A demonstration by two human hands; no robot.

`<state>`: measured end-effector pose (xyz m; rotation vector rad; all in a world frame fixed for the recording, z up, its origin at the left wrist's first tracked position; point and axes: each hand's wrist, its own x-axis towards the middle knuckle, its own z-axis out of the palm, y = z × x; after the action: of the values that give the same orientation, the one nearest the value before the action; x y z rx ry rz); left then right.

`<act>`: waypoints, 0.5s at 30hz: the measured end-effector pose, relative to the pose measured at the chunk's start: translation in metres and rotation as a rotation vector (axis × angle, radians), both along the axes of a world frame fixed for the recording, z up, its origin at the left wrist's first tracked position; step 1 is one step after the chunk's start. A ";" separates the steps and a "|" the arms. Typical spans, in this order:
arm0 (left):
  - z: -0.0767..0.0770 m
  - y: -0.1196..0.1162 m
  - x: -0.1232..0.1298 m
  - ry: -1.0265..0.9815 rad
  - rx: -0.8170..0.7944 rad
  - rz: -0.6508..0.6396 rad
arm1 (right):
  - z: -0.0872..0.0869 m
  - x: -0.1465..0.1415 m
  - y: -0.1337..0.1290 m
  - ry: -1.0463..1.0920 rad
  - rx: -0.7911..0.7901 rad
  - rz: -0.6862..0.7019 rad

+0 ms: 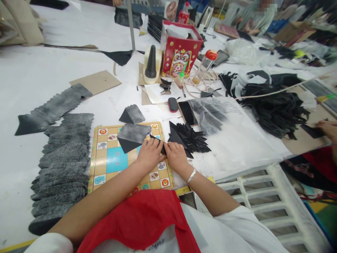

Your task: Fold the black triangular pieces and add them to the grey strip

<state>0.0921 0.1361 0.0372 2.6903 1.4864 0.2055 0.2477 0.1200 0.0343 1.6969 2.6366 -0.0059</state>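
My left hand (150,153) and my right hand (177,154) meet over a patterned game board (98,163). Both sets of fingers press on a small black leather-like piece (164,150), mostly hidden beneath them. Just beyond my left hand, a grey-backed piece with a folded black corner (134,135) lies on the board, and a similar piece (132,114) rests past the board's far edge. Close to my right hand is a pile of folded, pointed black pieces (188,138). A long overlapping row of grey-backed pieces (63,158) runs along the left side.
Farther back stand a red box (180,52), a black cone on a pale base (151,63) and a red-capped jar (207,60). A phone (187,113) lies beside plastic sheeting (231,140). Black strips (273,105) are heaped at right, near another person's hand (329,130).
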 end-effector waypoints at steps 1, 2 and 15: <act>-0.001 -0.001 0.001 -0.004 0.016 0.014 | 0.002 0.000 0.001 -0.003 -0.004 -0.001; -0.002 -0.001 0.003 -0.010 0.029 0.031 | 0.004 0.000 0.002 -0.006 -0.012 -0.001; -0.007 -0.015 -0.006 -0.205 0.066 0.082 | 0.025 0.002 0.012 0.137 -0.195 -0.198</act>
<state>0.0857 0.1216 0.0307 2.5656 1.5539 0.5264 0.2493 0.1318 0.0598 1.9413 2.4462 -0.3801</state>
